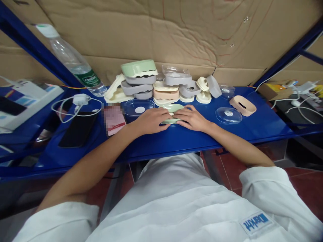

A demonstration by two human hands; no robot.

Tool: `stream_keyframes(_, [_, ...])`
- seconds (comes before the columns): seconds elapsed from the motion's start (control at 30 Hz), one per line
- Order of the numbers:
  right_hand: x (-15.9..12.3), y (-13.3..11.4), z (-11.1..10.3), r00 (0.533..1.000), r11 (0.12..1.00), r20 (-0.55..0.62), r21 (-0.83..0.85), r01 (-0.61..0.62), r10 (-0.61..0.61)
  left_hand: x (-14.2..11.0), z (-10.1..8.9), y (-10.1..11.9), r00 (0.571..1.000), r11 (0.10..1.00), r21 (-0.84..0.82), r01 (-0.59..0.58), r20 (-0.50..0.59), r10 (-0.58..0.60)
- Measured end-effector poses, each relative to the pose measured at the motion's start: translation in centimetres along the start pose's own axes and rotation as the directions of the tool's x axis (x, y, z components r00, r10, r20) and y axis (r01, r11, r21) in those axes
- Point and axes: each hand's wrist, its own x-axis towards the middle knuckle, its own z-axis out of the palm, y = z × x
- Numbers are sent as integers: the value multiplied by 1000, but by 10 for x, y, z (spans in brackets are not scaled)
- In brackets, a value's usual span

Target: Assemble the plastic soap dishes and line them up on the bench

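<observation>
One green piece (pixel 173 108) lies flat on the blue desk (pixel 161 145), between the hands and partly hidden beneath them, its long axis running from 9 to 3 o'clock and its broad side facing up. Which end is its front, I cannot tell.

Around it, clock positions are taken from that piece. At 3 o'clock a peach box (pixel 243 105) shows a dark slot, its long axis from about 10 to 4 o'clock; its inside is too dark to read. Just beside it, on the near side, a clear lid (pixel 222 115) carries a round white label. Another clear tray (pixel 130 107), also with a white round label, sits at 9 o'clock, near the left hand. A stack (pixel 165 95) of cream and peach parts stands at 12. At 11, a green box (pixel 138 68) tops a pile of grey and cream parts. At 1, a grey box (pixel 214 86) leans on its side against cream parts. A bottle (pixel 80 69) with a green label is at 10; how full it is, I cannot tell.

The left hand (pixel 153 120) and right hand (pixel 192 118) are half open, fingers close together and bent over the green piece, their tips nearly meeting. Both touch it; whether they grip or merely press, I cannot tell.
</observation>
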Motion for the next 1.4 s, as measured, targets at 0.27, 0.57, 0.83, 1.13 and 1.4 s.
stream_keyframes(0.27, [-1, 4, -8, 991, 989, -81, 109, -97, 106, -19, -41, -43, 931, 928, 162, 335, 96, -352])
stream_keyframes(0.57, [-4, 9, -7, 985, 959, -103, 261, -109, 140, -18, -62, -48, 905, 787, -458, 414, 118, -408])
stream_keyframes(0.83, [17, -14, -9, 930, 959, -304, 248, -135, 209, 1, -55, -11, 833, 236, -972, -8, -137, -536])
stream_keyframes(1.13, [27, -8, -4, 911, 923, -277, 322, -212, 305, 1, -29, -18, 871, 90, -989, 114, 56, -488])
stream_keyframes(1.4, [22, -6, 6, 921, 940, -262, 259, -222, 289, 5, -23, -8, 895, 147, -965, 218, 137, -424])
